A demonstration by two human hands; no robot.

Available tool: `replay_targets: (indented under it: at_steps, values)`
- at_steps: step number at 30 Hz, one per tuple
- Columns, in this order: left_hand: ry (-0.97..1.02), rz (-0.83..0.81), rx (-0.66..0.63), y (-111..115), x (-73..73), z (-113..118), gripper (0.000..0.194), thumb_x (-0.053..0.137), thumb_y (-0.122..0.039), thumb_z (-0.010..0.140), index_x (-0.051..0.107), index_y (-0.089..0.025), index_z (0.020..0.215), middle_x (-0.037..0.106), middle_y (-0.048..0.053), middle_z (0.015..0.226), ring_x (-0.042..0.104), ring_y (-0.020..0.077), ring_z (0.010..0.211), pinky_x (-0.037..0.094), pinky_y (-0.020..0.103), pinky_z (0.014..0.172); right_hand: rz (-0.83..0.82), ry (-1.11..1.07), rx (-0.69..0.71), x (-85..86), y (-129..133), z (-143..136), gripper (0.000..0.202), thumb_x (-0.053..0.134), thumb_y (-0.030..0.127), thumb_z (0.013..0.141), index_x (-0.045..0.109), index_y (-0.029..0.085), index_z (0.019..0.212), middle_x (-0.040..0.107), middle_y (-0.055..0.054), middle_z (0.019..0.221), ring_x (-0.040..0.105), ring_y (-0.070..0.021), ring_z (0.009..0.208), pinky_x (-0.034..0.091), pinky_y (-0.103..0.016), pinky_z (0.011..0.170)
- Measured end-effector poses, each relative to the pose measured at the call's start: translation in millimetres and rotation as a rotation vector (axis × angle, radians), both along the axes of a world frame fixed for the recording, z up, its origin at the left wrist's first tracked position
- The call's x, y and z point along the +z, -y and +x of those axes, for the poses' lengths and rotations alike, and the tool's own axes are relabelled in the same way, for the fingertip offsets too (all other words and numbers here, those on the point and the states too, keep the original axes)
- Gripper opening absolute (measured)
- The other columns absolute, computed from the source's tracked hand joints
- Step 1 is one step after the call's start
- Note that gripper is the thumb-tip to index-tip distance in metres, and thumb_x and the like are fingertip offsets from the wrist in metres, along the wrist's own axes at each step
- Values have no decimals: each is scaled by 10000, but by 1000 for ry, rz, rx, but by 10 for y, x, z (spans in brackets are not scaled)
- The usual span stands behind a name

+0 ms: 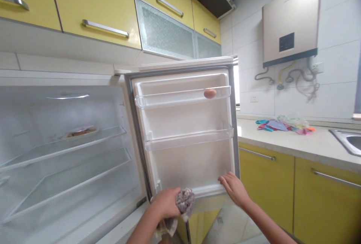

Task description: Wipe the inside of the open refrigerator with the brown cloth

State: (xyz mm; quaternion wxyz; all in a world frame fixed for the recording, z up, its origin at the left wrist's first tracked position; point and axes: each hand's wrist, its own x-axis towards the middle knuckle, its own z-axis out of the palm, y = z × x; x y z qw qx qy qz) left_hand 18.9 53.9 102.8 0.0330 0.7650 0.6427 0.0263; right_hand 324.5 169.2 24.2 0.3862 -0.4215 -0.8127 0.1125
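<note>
My left hand (166,202) is closed around a crumpled grey patterned rag (185,201) at the lower left of the open refrigerator door (183,118). Part of that rag hangs down below the wrist. At the door's lower right edge is my right hand (234,188), its fingers bent over the inner side of the rim; the thumb side is partly hidden. Two clear door shelves (180,141) run across the liner above both hands. A brown egg (210,93) lies at the right end of the upper shelf.
To the left stands the refrigerator compartment (84,176) with glass shelves; a wrapped food tray (81,132) sits on the upper one. Right of the door, a counter (282,144) carries colourful cloths and plastic (278,125) beside a sink (348,138). Yellow cabinets (98,3) hang overhead.
</note>
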Motion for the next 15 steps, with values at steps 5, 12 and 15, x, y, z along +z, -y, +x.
replay_targets:
  at_steps: [5, 12, 15]
  values:
    - [-4, 48, 3, 73, -13, -238, 294, 654, -338, 660, 685, -271, 945, 762, 86, 982, 710, 339, 955, 538, 419, 828, -78, -206, 60, 18, 23, -4, 561, 300, 597, 979, 722, 265, 816, 737, -65, 896, 627, -277, 925, 478, -460, 919]
    - [18, -4, -20, -46, -7, 87, 318, 656, -381, 672, 723, -303, 973, 780, 73, 985, 719, 335, 937, 540, 409, 813, -302, -664, 157, -22, -60, 61, 631, 305, 682, 926, 709, 251, 1149, 752, -77, 991, 666, -289, 1047, 479, -483, 1018]
    - [23, -32, -70, -164, 3, 418, 368, 652, -441, 686, 723, -294, 1016, 776, 97, 1024, 717, 353, 955, 545, 440, 838, -349, -709, 202, -68, -115, 99, 612, 324, 674, 926, 687, 253, 1181, 753, -73, 1001, 663, -290, 1071, 441, -507, 1059]
